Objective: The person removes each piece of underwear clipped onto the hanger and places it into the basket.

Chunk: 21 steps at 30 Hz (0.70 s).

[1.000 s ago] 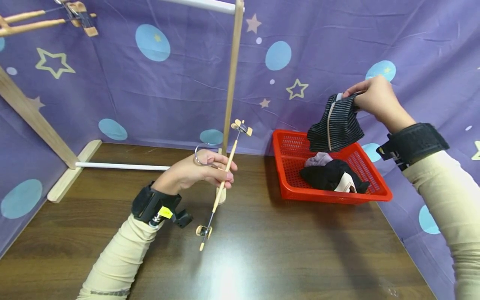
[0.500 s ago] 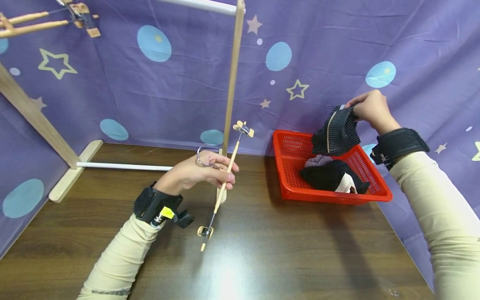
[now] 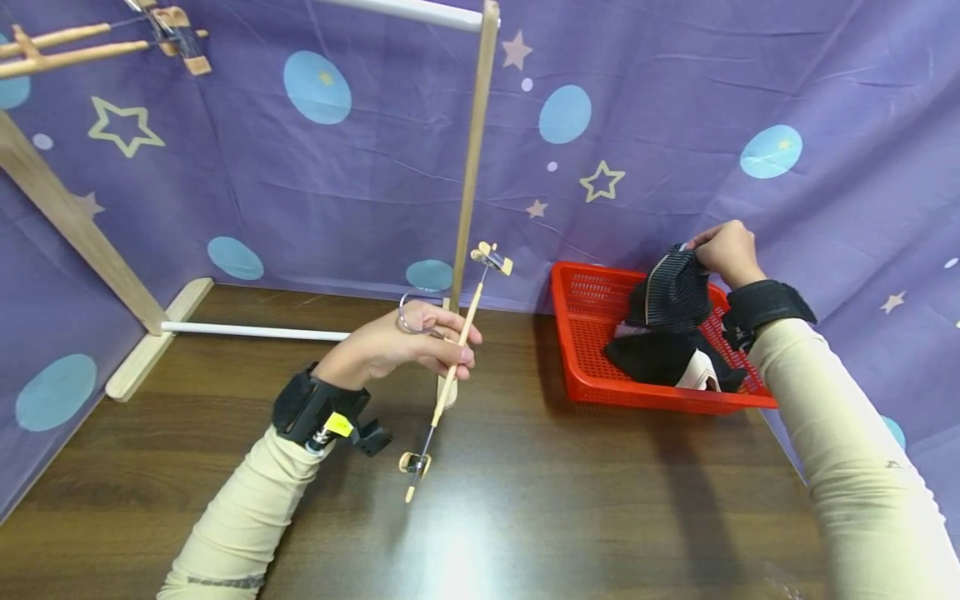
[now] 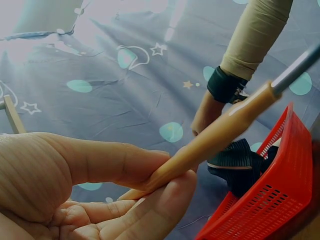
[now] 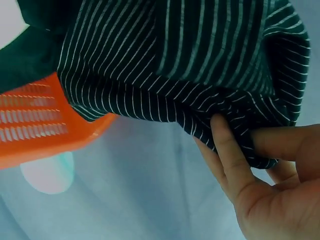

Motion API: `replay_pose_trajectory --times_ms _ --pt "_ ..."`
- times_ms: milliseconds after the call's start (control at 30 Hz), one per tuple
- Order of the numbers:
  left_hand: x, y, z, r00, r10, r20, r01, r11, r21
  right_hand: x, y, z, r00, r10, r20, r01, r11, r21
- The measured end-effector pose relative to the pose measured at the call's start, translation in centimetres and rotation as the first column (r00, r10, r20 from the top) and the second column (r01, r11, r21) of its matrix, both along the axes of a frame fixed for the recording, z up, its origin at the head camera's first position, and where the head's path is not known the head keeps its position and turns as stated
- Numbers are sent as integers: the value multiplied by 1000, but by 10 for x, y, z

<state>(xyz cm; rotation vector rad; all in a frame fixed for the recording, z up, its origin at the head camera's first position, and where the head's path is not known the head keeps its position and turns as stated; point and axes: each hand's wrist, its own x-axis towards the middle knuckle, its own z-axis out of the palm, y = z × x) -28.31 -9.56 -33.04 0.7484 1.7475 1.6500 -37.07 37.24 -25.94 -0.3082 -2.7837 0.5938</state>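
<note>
My left hand (image 3: 393,343) pinches the wooden bar of a clip hanger (image 3: 447,390) between thumb and fingers. The hanger is tilted, a metal clip with wooden pads at each end, and its metal hook curves over the hand. In the left wrist view the bar (image 4: 220,132) passes between thumb and fingertips. My right hand (image 3: 729,252) grips a dark, white-striped garment (image 3: 671,292) by its upper edge, over the red basket (image 3: 648,397). The right wrist view shows fingers pinching the bunched striped cloth (image 5: 130,65). The garment's lower part hangs into the basket.
Inside the basket lie a black cloth (image 3: 648,358) with a whitish patch (image 3: 699,372) and a partly hidden mauve cloth. A wooden rack with a post (image 3: 472,158) and a white lower rod (image 3: 255,332) stands left. Another wooden clip hanger (image 3: 75,56) hangs upper left.
My right hand has come down and slightly left, lowering the striped garment into the basket area. My left hand and the hanger stay almost still; the head view has shifted a little.
</note>
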Motion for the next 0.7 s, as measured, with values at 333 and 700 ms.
replay_pose_trajectory --times_ms 333,700 --pt "0 4 1 1000 -3 2 3 1000 -13 4 9 -31 1000 4 11 -4 998 67" --pt "1 5 0 1000 4 -9 -4 1000 -26 3 23 -54 983 45 178 -65 992 108"
